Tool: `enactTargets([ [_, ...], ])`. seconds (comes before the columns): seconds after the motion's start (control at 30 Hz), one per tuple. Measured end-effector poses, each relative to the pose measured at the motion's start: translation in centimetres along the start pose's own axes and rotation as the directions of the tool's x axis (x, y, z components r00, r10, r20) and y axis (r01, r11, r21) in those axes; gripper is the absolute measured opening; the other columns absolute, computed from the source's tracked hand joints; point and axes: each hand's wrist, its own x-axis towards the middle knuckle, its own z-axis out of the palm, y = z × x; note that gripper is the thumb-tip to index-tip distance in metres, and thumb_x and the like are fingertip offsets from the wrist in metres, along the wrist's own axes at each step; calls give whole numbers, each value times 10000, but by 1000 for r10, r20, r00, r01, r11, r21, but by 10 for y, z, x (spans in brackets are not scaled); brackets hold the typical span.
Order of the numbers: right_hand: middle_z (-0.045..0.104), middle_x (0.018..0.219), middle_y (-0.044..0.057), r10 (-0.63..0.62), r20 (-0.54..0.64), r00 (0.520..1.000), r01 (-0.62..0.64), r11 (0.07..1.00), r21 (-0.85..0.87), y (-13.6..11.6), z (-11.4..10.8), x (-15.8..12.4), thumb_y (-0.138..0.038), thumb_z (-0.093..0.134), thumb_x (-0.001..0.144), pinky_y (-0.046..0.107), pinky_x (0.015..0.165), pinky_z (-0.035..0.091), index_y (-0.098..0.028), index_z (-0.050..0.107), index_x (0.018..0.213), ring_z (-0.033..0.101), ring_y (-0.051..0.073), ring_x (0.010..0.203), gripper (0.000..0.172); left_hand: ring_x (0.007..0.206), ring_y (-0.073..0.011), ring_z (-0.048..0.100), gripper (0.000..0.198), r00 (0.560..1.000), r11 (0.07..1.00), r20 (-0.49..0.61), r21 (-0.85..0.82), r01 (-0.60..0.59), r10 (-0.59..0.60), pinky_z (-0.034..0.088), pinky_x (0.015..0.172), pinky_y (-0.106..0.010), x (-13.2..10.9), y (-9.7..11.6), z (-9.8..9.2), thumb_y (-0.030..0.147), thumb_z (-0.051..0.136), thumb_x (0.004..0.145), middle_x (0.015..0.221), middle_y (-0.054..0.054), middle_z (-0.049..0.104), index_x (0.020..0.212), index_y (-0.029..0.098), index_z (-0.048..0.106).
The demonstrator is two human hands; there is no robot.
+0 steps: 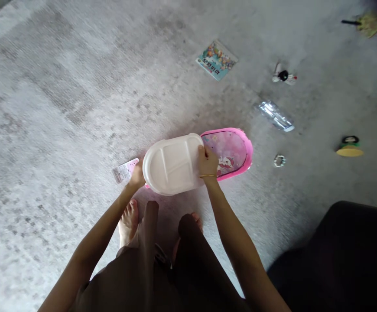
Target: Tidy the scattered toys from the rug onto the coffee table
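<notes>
Standing barefoot on the grey carpet (45, 130), the person clasps a white divided tray (172, 164) at both ends: left grip (138, 175) closed on its left end, right grip (208, 164) closed on its right edge. Just behind the tray, partly covered by it, lies a pink unicorn box (237, 147). Farther off lie a clear bottle (274, 115) and a booklet (216, 60).

Bare carpet (61, 108) left and ahead — pink lid (234, 149), plastic bottle (274, 115), bracelet (279, 160), booklet (216, 60) to the right
</notes>
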Motion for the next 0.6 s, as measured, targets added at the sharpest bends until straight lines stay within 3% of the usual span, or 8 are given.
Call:
enactTargets([
  [0.1, 521, 661, 17, -96, 26, 995, 98, 989, -112, 1, 9, -5, -489, 357, 982, 318, 683, 389, -176, 582, 726, 458, 169, 663, 462, 1378, -281, 460, 533, 987, 999, -157, -34, 29, -33, 328, 1183, -504, 0, 0, -14, 527, 368, 987, 1415, -131, 564, 1341, 188, 578],
  [0.17, 599, 776, 74, -146, 17, 989, 147, 975, -170, 4, 14, -9, -472, 347, 990, 362, 765, 422, -152, 666, 878, 511, 209, 765, 466, 1387, -259, 454, 549, 979, 994, -187, -85, 68, -83, 332, 1178, -492, 0, 1, -17, 510, 279, 1017, 1448, -133, 535, 1391, 197, 530],
  [0.3, 623, 992, 147, -110, -74, 991, 88, 965, -248, 13, 20, -12, -442, 359, 988, 444, 889, 434, -136, 667, 1210, 542, 268, 951, 488, 1369, -284, 475, 560, 999, 997, -26, 75, 29, -27, 356, 1165, -474, 13, 7, -5, 544, 490, 947, 1438, -147, 545, 1375, 187, 548],
  [0.4, 580, 1182, 174, -73, -109, 991, 40, 960, -277, 19, 18, -11, -383, 400, 972, 510, 1013, 379, -169, 658, 1271, 500, 301, 1137, 449, 1322, -287, 524, 547, 999, 977, 29, 212, 18, -25, 392, 1141, -476, 25, 11, 9, 512, 487, 954, 1389, -154, 589, 1378, 172, 545],
  [0.5, 583, 1253, 173, -71, -16, 997, 66, 979, -194, 22, 13, -9, -336, 386, 975, 480, 1065, 376, -163, 629, 1319, 495, 286, 1195, 455, 1348, -266, 499, 526, 996, 960, 75, 278, 17, -39, 384, 1150, -467, 30, 13, 18, 453, 400, 996, 1434, -145, 552, 1441, 183, 480],
  [0.6, 622, 1264, 150, -77, 100, 992, 87, 991, -103, 23, 10, -8, -323, 343, 996, 433, 1073, 405, -165, 568, 1387, 537, 257, 1176, 477, 1453, -293, 352, 511, 997, 906, 56, 423, 25, -53, 310, 1181, -525, 25, 17, 23, 407, 352, 1012, 1539, -162, 420, 1461, 189, 462],
])
